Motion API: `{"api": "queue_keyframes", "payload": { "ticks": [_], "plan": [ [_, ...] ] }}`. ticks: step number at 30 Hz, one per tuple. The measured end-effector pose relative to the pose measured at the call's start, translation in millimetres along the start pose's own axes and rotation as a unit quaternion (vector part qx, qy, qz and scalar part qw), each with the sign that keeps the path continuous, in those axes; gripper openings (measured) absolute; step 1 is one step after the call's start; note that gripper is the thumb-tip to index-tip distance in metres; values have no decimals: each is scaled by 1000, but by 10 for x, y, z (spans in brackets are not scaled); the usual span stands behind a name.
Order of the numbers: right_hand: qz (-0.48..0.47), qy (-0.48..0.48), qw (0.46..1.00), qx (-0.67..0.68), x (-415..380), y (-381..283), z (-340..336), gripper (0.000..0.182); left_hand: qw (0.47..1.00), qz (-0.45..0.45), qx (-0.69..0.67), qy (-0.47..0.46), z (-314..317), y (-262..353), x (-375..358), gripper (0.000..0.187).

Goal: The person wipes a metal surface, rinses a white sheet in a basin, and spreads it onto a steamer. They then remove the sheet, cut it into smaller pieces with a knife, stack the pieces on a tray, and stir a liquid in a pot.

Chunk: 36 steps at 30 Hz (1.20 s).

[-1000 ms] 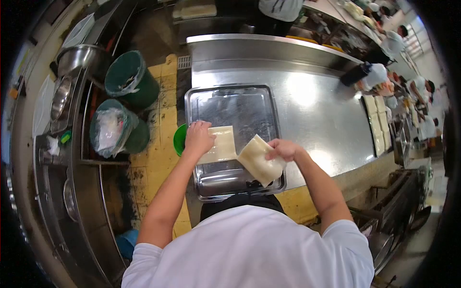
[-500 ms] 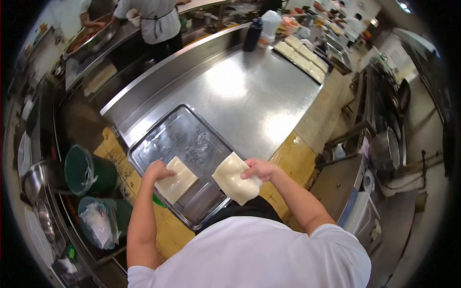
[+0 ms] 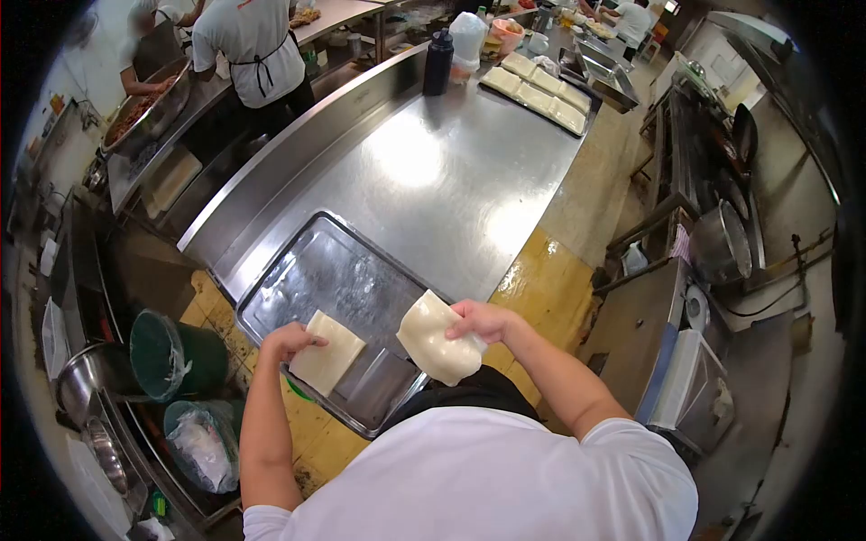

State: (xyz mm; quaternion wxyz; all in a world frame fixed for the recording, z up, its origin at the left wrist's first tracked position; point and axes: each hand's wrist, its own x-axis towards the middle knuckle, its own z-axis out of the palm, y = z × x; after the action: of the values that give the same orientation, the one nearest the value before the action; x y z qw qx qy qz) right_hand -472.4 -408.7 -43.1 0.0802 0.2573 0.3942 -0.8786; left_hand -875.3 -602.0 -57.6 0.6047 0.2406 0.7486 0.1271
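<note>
My left hand grips the left edge of a pale, smooth square of dough, thumb on top. That square overlaps the near left part of a dark, shiny baking tray. Over the tray's near right edge, my right hand pinches a second dough piece, which droops and curves with a wavy lower edge. A rectangular grey metal piece lies in the near end of the tray, between the two dough pieces. Wet-looking streaks mark the tray's surface.
Beyond the tray runs a steel table. At its far end are a tray of several dough squares, a dark bottle and a white jug. Green bins stand left; a stove with pots is right. Co-workers stand behind the counter.
The view has shifted, so the far table and the co-workers sit differently in it. Both hands keep their dough pieces; the right piece hangs more rounded and the left one is turned slightly.
</note>
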Motion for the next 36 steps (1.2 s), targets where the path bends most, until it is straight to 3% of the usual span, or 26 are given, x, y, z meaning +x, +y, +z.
{"api": "queue_keyframes", "payload": {
  "ticks": [3, 9, 12, 15, 18, 22, 26, 30, 36],
  "plan": [
    [1, 2, 1000, -3, 0, -3, -6, 39, 995, 26, 91, 35, 5, 162, -207, 42],
    [-22, 2, 1000, 3, -73, 26, -8, 39, 990, 69, 117, 45, -97, -240, 215, 29],
    [-31, 6, 1000, 0, -138, 29, -64, 40, 997, 56, 45, 28, -10, -33, -147, 24],
    [-29, 11, 999, 22, -218, 27, -102, 41, 996, 63, -64, 14, 12, -225, -71, 20],
    [-31, 17, 999, 38, -292, 30, -176, 42, 987, 25, -157, -10, 49, -253, -143, 22],
    [-45, 14, 998, 51, -405, -17, -365, 45, 972, 48, -229, -13, 157, -145, -326, 26],
    [-70, 10, 996, 60, -594, -112, -705, 48, 968, 51, -247, 18, 317, 272, -577, 26],
    [-103, 8, 990, 96, -927, -251, -1217, 47, 974, 51, -211, 65, 713, 1220, -875, 26],
    [-140, 24, 983, 118, -1725, -528, -2313, 51, 956, 114, -268, 48, 1446, 2310, -238, 28]
  ]
}}
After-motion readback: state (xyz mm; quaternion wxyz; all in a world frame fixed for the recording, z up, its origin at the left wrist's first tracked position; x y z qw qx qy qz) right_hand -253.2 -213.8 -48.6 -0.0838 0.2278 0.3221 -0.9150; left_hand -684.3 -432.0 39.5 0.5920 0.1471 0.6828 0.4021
